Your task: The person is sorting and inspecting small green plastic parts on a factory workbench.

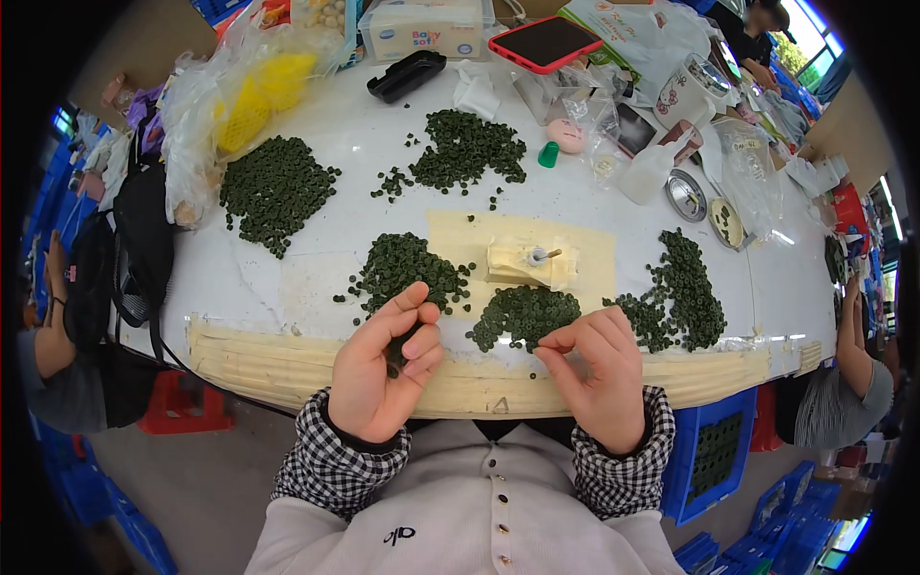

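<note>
My left hand (pixel 388 369) is palm up with its fingers curled, and several small dark green rubber-like pieces show between thumb and fingers. Just beyond it lies a heap of dark green pieces (pixel 407 266). My right hand (pixel 604 374) is closed in a pinch at the near edge of a pile of small green rings (pixel 527 314); whatever is between its fingertips is too small to make out. Behind that pile stands a block wrapped in cream tape (pixel 522 261), with a thin pin (pixel 548 255) sticking out of its top.
More green heaps lie at the left (pixel 273 192), far middle (pixel 465 149) and right (pixel 688 297). Along the back are a black case (pixel 407 77), a red-edged phone (pixel 544 44), a green cap (pixel 548 154) and plastic bags. Cream tape (pixel 287 359) covers the table's front edge. People sit at both sides.
</note>
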The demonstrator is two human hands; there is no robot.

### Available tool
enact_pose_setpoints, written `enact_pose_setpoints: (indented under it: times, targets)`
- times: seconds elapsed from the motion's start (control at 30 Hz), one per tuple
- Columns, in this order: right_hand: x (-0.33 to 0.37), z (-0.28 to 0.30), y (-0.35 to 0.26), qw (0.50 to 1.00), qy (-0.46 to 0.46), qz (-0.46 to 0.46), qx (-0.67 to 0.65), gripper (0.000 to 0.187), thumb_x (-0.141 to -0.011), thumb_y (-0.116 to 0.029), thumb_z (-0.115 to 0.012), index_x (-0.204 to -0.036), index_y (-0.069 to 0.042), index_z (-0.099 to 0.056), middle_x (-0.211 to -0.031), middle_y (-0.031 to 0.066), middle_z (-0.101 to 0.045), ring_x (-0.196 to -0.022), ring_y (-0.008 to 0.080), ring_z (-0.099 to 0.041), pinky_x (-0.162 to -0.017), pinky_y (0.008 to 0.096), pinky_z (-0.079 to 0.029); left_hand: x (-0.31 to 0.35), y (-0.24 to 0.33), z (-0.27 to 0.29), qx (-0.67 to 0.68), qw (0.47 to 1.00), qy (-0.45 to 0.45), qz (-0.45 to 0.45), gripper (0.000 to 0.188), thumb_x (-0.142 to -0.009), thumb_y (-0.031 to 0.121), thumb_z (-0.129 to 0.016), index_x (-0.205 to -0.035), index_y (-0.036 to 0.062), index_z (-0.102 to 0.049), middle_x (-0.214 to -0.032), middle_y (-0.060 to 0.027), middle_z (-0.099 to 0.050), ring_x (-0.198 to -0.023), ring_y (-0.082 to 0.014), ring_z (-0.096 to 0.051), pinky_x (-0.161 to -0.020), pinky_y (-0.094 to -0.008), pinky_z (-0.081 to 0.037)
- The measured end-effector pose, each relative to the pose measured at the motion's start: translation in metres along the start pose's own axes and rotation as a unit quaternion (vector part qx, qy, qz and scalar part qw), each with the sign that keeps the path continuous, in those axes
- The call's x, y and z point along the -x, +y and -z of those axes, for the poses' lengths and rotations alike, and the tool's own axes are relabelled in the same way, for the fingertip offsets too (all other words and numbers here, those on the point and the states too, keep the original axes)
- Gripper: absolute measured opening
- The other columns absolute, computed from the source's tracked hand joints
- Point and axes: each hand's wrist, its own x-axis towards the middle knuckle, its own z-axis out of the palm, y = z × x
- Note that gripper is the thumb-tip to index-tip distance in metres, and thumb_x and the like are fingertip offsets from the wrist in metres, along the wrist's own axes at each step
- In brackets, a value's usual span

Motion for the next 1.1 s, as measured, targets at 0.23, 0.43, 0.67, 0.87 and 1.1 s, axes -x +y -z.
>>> enact_pose_setpoints:
  times: [0.23,0.43,0.67,0.87,1.1]
  targets:
    - [-0.006,-0.017,-0.006,0.995,-0.027,0.058,0.083,0.012,-0.07,-0.008,-0.067,-0.078,-0.007,-0.059,-0.075,0.0039,-0.051,-0.077,0.0234,-0.048,-0.07,0.0337,-0.039,0.002,-0.011,-0.004,-0.061,0.994,-0.057,0.065,0.023,-0.095,0.009,-0.04,-0.113,0.0019,-0.052,-0.084,-0.0048,-0.059,-0.052,-0.0046,-0.036,-0.046,-0.019,-0.031]
    - [-0.007,-0.022,-0.005,0.993,0.002,0.065,0.093,0.015,-0.07,0.0,-0.064,-0.081,-0.004,-0.055,-0.077,0.007,-0.052,-0.075,0.0254,-0.048,-0.068,0.0342,-0.041,0.003,-0.019,0.001,-0.121,0.98,-0.122,0.1,0.031,-0.1,0.029,-0.031,-0.095,0.0068,-0.053,-0.067,0.0015,-0.047,-0.047,-0.0054,-0.032,-0.044,-0.0196,-0.026]
    - [-0.001,-0.016,-0.003,0.995,0.087,0.039,0.032,0.02,-0.068,0.008,-0.065,-0.084,-0.001,-0.058,-0.078,0.0097,-0.06,-0.071,0.0268,-0.054,-0.062,0.0337,-0.045,0.005,-0.025,-0.012,-0.142,0.976,-0.106,0.125,0.027,-0.098,0.015,-0.034,-0.11,-0.0013,-0.052,-0.078,0.0006,-0.045,-0.057,-0.0056,-0.036,-0.053,-0.0197,-0.031]
    - [-0.003,-0.009,0.0,0.991,0.122,0.059,0.017,0.022,-0.064,0.01,-0.066,-0.083,-0.002,-0.063,-0.079,0.0087,-0.062,-0.073,0.0248,-0.057,-0.062,0.0316,-0.046,0.0,-0.028,-0.004,-0.145,0.971,-0.147,0.124,0.027,-0.094,0.008,-0.043,-0.117,-0.0014,-0.051,-0.089,-0.0026,-0.057,-0.06,-0.0045,-0.039,-0.056,-0.018,-0.034]
    - [0.001,-0.012,0.002,0.988,0.133,0.043,-0.065,0.024,-0.064,0.01,-0.066,-0.085,-0.002,-0.065,-0.079,0.0085,-0.062,-0.071,0.0227,-0.058,-0.062,0.0299,-0.047,-0.008,-0.03,0.0,-0.159,0.964,-0.18,0.118,0.028,-0.095,0.011,-0.046,-0.119,0.0001,-0.052,-0.093,-0.0065,-0.063,-0.056,-0.003,-0.036,-0.053,-0.0163,-0.033]
